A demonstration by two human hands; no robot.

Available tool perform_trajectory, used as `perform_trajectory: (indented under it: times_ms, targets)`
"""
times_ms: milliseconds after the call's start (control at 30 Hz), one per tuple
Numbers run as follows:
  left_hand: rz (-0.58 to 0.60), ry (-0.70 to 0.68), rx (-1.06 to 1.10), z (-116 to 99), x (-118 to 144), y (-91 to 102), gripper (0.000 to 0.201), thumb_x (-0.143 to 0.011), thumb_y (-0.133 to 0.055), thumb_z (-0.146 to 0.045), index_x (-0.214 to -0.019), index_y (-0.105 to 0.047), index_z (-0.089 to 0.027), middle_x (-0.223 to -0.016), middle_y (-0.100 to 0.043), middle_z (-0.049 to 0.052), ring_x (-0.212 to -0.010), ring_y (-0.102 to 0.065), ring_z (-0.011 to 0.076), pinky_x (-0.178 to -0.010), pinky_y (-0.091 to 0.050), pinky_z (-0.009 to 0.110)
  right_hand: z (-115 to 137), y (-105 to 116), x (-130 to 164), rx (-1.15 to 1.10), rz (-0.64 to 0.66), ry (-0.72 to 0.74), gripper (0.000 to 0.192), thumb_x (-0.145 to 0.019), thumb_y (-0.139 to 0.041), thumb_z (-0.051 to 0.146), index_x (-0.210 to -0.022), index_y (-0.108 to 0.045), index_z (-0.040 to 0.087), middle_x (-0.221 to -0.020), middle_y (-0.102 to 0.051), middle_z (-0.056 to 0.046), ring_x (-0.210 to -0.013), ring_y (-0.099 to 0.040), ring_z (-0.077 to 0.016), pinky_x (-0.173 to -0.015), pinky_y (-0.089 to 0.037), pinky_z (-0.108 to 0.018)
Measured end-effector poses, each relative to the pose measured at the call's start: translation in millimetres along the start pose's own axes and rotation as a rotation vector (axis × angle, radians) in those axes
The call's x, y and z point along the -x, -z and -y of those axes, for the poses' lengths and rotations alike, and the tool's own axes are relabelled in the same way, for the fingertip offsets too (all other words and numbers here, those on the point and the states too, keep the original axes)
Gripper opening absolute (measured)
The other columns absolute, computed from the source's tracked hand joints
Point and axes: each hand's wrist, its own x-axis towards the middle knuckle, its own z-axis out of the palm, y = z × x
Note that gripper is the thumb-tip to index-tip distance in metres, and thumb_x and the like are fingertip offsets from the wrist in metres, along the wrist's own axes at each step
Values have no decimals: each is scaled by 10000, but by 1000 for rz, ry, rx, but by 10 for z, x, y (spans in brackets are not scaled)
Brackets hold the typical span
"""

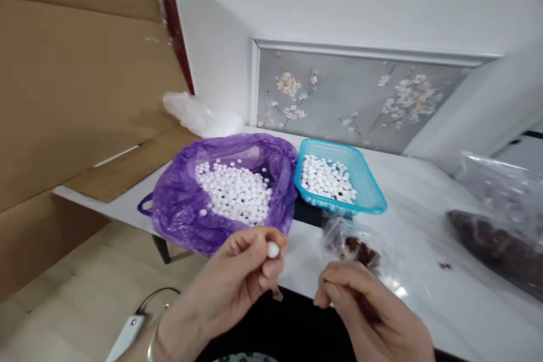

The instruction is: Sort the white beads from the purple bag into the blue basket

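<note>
Between the thumb and fingers of my left hand [244, 271] is a small white ball [272, 249]. My right hand [369, 308] is closed in a pinch to the right of it; what its fingertips hold, if anything, is too small to make out. Beyond my left hand lies an open purple plastic bag [176, 198] full of loose white balls [237, 189]. A blue plastic basket [371, 186] beside it holds more white balls [326, 178]. Just behind my right hand, a clear bag [335, 237] contains dark reddish-brown bits [360, 251].
A large clear bag of dark brown material [492, 243] lies on the white table [416, 186] at right, near a few small dark pieces [445, 266]. Tall cardboard [80, 79] stands at left. A white power bank-like device [127, 336] with a cable is below.
</note>
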Motion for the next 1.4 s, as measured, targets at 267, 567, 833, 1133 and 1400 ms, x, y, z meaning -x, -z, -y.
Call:
perform_trajectory:
  times_ms: [267, 567, 833, 1133, 1400]
  targets:
    - [4, 176, 182, 393, -348, -224, 83, -794, -751, -202, -856, -744, -147, -805, -662, 18, -663, -628, 43, -660, -550, 102, -77, 202, -4, -184, -206, -202, 65, -871, -645, 194, -876, -699, 227, -675, -659, 13, -612, -644, -125, -588, -552, -213]
    - [12, 163, 77, 657, -529, -355, 102, -753, -781, -152, -853, -764, -160, -780, -707, 4, -669, -643, 61, -686, -544, 120, -107, 303, -68, -147, -219, -81, 171, -853, -635, 98, -864, -717, 248, -778, -692, 17, -668, -659, -118, -630, -569, -197]
    - [-41, 130, 73, 691, -545, -444, 126, -682, -838, -185, -776, -760, -158, -727, -708, -4, -666, -634, 75, -661, -532, 137, -136, 294, -31, -38, -220, -40, 173, -856, -623, 82, -852, -686, 243, -821, -697, 16, -773, -662, -129, -696, -554, -202]
    - [-62, 82, 26, 716, -532, -398, 105, -695, -828, -202, -761, -753, -171, -746, -698, -5, -695, -621, 84, -684, -512, 158, -144, 214, -33, -9, -271, -18, 150, -859, -608, 99, -819, -670, 230, -777, -672, -1, -735, -632, -141, -657, -532, -219]
    - [-76, 58, 14, 745, -513, -385, 106, -683, -836, -211, -742, -754, -181, -777, -690, -3, -717, -618, 90, -705, -511, 165, -134, 186, -32, 49, -260, 9, 142, -882, -598, 125, -810, -661, 231, -756, -658, 3, -698, -607, -139, -642, -505, -225]
